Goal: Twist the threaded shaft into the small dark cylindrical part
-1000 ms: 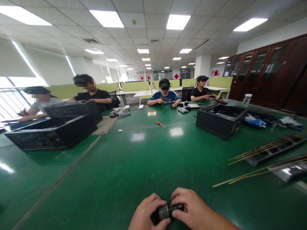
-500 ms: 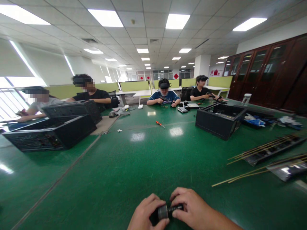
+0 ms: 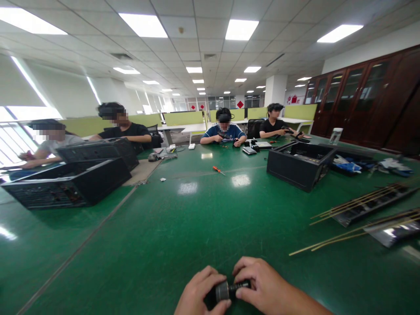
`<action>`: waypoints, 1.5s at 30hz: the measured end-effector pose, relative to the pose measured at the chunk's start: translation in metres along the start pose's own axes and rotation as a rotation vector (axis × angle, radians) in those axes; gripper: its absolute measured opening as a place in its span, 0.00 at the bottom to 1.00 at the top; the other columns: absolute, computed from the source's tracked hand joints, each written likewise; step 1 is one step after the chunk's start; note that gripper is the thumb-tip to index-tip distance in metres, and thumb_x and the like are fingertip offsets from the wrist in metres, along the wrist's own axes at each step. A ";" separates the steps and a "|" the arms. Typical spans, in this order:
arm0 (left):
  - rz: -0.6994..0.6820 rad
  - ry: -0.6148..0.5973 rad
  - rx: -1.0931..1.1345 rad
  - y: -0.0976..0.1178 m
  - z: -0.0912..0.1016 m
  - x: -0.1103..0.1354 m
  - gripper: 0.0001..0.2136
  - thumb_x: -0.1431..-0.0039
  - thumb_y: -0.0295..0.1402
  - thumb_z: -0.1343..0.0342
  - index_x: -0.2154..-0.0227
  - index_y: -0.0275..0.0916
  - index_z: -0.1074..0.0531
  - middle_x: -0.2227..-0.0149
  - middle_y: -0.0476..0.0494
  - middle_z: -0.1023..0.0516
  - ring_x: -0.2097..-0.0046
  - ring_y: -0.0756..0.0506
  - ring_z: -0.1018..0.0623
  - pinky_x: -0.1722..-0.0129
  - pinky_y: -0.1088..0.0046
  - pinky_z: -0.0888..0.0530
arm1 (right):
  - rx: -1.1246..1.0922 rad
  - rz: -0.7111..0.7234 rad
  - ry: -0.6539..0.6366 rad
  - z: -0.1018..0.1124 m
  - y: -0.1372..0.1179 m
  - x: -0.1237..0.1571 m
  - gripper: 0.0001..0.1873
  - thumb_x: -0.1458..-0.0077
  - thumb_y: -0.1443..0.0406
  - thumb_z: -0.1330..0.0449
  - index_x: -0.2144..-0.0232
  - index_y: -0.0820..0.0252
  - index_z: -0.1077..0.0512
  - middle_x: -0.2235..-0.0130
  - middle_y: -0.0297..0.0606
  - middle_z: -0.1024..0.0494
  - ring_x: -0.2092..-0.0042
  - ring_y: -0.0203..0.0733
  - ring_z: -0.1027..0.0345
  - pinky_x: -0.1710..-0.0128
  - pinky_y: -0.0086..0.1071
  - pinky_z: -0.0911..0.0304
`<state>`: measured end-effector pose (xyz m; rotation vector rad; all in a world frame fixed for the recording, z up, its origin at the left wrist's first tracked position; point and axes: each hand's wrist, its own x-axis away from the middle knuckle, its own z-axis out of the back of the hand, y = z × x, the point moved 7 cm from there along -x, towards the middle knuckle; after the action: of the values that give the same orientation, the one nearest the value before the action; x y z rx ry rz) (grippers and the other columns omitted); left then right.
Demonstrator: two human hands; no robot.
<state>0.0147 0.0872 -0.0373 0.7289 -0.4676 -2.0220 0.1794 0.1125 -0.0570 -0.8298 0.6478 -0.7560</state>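
Low in the view, both my hands are on a small black flashlight [image 3: 233,289] lying sideways just over the green table [image 3: 183,236]. My left hand [image 3: 204,292] is closed round its wide head, thumb in front and fingers behind. With thumb and fingers, my right hand [image 3: 257,282] pinches the narrower ribbed body at the other end. The far left end of the flashlight is partly hidden by my left hand.
Black computer cases stand at the left [image 3: 75,183] and right [image 3: 292,168]. An orange screwdriver [image 3: 216,169] lies mid-table. Thin sticks [image 3: 331,245] and dark plastic packs [image 3: 390,234] lie at the right. Several people sit along the far side, one [image 3: 225,131] straight ahead.
My hands and the flashlight look almost the same. The whole scene has shifted very slightly to the left as my head moved.
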 end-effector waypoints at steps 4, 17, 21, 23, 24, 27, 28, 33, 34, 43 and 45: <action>-0.018 0.001 0.005 0.001 0.000 0.000 0.15 0.49 0.27 0.34 0.57 0.41 0.21 0.63 0.44 0.21 0.61 0.44 0.19 0.59 0.71 0.22 | -0.001 0.006 -0.001 -0.001 0.001 0.000 0.11 0.51 0.70 0.33 0.63 0.54 0.17 0.58 0.35 0.20 0.57 0.38 0.26 0.57 0.26 0.36; -0.051 0.023 0.004 -0.001 0.002 0.002 0.15 0.49 0.28 0.34 0.56 0.42 0.22 0.64 0.44 0.21 0.62 0.44 0.19 0.62 0.73 0.22 | -0.010 0.001 -0.002 0.001 0.003 -0.001 0.12 0.51 0.70 0.34 0.64 0.54 0.17 0.58 0.34 0.20 0.57 0.38 0.27 0.58 0.26 0.37; -0.062 0.038 0.011 0.001 0.006 0.001 0.14 0.49 0.28 0.34 0.57 0.42 0.22 0.64 0.45 0.21 0.62 0.45 0.19 0.62 0.73 0.22 | -0.010 0.009 0.008 0.001 0.003 -0.001 0.12 0.51 0.70 0.33 0.63 0.54 0.17 0.58 0.34 0.20 0.58 0.38 0.27 0.58 0.25 0.37; -0.066 0.048 0.023 0.003 0.008 0.000 0.14 0.48 0.28 0.34 0.57 0.42 0.22 0.64 0.45 0.21 0.62 0.45 0.19 0.62 0.74 0.22 | -0.010 0.003 0.006 0.003 0.002 -0.001 0.12 0.51 0.70 0.33 0.63 0.54 0.17 0.58 0.34 0.20 0.58 0.37 0.27 0.59 0.25 0.37; -0.064 0.054 0.026 0.004 0.008 -0.001 0.15 0.48 0.27 0.35 0.56 0.42 0.22 0.63 0.45 0.21 0.62 0.45 0.19 0.62 0.74 0.22 | -0.011 -0.001 0.005 0.004 0.001 -0.001 0.12 0.51 0.70 0.33 0.63 0.55 0.17 0.58 0.34 0.20 0.59 0.37 0.27 0.59 0.25 0.37; -0.060 0.071 0.029 0.007 0.010 -0.003 0.15 0.48 0.26 0.35 0.56 0.42 0.22 0.63 0.45 0.21 0.62 0.46 0.18 0.61 0.74 0.22 | -0.018 -0.013 0.008 0.007 -0.003 0.000 0.11 0.51 0.71 0.34 0.64 0.55 0.17 0.59 0.34 0.20 0.60 0.37 0.27 0.60 0.25 0.37; -0.061 0.074 0.031 0.008 0.010 -0.003 0.15 0.48 0.26 0.35 0.56 0.42 0.22 0.63 0.46 0.21 0.62 0.46 0.18 0.61 0.74 0.22 | -0.019 -0.015 0.009 0.007 -0.004 0.000 0.11 0.51 0.70 0.34 0.64 0.55 0.17 0.59 0.34 0.20 0.60 0.37 0.27 0.60 0.25 0.37; -0.062 0.063 0.052 0.008 0.011 -0.003 0.14 0.47 0.27 0.36 0.57 0.42 0.22 0.65 0.46 0.21 0.63 0.46 0.19 0.62 0.74 0.22 | -0.010 -0.012 0.007 0.007 -0.004 -0.002 0.11 0.51 0.70 0.34 0.63 0.55 0.17 0.59 0.34 0.20 0.59 0.38 0.27 0.58 0.26 0.37; -0.059 0.061 0.055 0.007 0.011 -0.002 0.14 0.47 0.27 0.36 0.57 0.42 0.22 0.65 0.45 0.21 0.63 0.45 0.19 0.61 0.73 0.22 | -0.006 -0.016 0.003 0.007 -0.004 -0.002 0.11 0.50 0.70 0.34 0.63 0.55 0.17 0.59 0.34 0.19 0.59 0.38 0.27 0.59 0.27 0.37; -0.054 0.069 0.044 0.006 0.012 0.002 0.13 0.46 0.28 0.35 0.56 0.42 0.22 0.63 0.45 0.21 0.62 0.45 0.19 0.60 0.74 0.22 | 0.005 -0.032 -0.005 0.010 -0.004 -0.002 0.11 0.50 0.70 0.35 0.63 0.55 0.17 0.60 0.35 0.20 0.59 0.39 0.27 0.59 0.28 0.37; -0.062 0.070 0.038 0.006 0.012 0.001 0.13 0.47 0.29 0.35 0.57 0.43 0.22 0.63 0.45 0.21 0.62 0.45 0.19 0.61 0.74 0.21 | -0.002 -0.032 -0.007 0.011 -0.005 -0.002 0.11 0.50 0.70 0.34 0.63 0.56 0.17 0.60 0.35 0.20 0.59 0.39 0.27 0.60 0.27 0.37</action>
<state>0.0101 0.0833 -0.0253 0.8440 -0.4485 -2.0426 0.1848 0.1162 -0.0470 -0.8455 0.6306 -0.7812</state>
